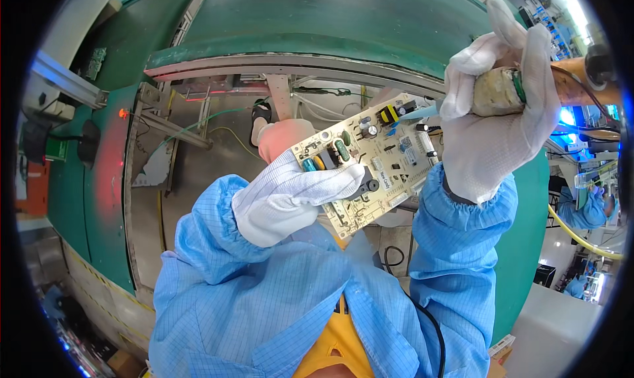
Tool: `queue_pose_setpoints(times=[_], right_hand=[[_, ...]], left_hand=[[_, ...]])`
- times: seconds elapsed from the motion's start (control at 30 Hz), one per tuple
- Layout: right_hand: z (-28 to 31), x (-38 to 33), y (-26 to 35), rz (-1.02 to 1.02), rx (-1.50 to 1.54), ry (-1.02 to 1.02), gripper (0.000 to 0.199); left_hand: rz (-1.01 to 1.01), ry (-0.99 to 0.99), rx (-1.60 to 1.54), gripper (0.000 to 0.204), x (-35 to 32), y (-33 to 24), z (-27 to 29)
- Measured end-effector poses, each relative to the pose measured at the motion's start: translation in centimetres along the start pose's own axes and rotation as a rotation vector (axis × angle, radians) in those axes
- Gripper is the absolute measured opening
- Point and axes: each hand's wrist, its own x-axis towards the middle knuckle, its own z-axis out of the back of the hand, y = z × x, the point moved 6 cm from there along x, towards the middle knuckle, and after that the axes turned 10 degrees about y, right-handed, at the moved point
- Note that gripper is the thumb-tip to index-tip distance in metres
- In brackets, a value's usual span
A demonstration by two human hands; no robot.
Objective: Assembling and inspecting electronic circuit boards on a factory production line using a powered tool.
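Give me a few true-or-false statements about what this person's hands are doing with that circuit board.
1. The left hand holds a pale circuit board. True.
2. Both hands are bare. False: both wear white gloves.
3. The right hand grips a tool whose tip reaches the board's upper edge. True.
4. The board lies flat on the green conveyor belt. False: it is held up in the air, below the belt's edge.
5. The sleeves are red. False: they are light blue.
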Motion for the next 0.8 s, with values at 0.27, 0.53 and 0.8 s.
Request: queue_pose_setpoints(times=[0.27,0.53,0.8], right_hand=[[0.0,-0.6,-0.4,-0.100,0.064,-0.276,0.049],[1.4,-0.8,-0.8,-0.040,0.153,-0.212,0.047],[1.1,-1.5,0.4,0.224,0.062,0.084,0.043]], left_hand=[[0.015,-0.030,0.056,0.036,-0.1,0.5,0.8],[-0.247,0.114,0.471,0.035,-0.5,-0.3,0.9],[-0.009,-0.091,-0.162,0.036,-0.4,0.6,1.1]])
